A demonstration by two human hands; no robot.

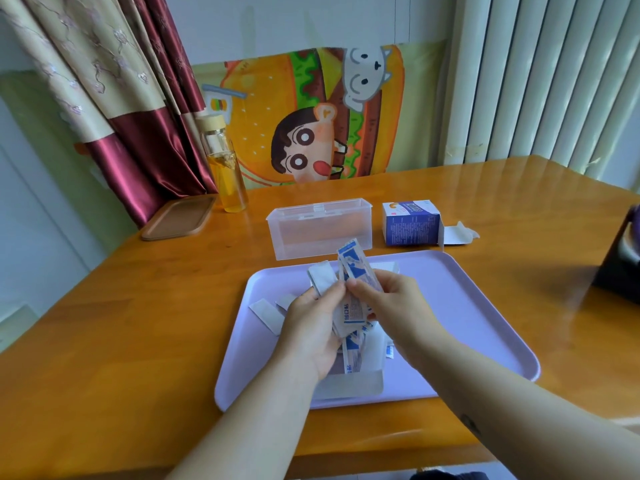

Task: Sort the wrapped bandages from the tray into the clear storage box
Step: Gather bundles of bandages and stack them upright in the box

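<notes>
- The left hand [310, 327] is curling its fingers round a bundle of wrapped bandages [349, 311], holding it up above the tray [485, 323].
- The right hand [394, 299] is meeting the left at the top of the bundle, its thumb and forefinger pinching a blue-printed wrapper that is sticking up and tilting away from the person.
- A plain white wrapper is poking up just above the left hand's fingertips, and more wrappers are hanging down out of the bundle between the two wrists.
- Loose bandages [266, 311] are lying flat on the tray just left of the left hand, with others lying under the hands and beneath the wrists.
- The tray, pale lilac, is sitting on the worktop [138, 323] below both hands and reaching out well to the right of the right hand.
- The clear storage box [318, 230] is standing open just beyond the hands, past the tray's far rim; whether anything is lying inside cannot be told.
- A blue and white carton [410, 225] is standing beyond the right hand, beside the box, its end flap hanging open.
- Far beyond the left hand, a bottle [227, 174] of yellow liquid is standing next to a flat brown lid [178, 218].
- A cartoon burger cloth [311, 116] is hanging behind the worktop.
</notes>
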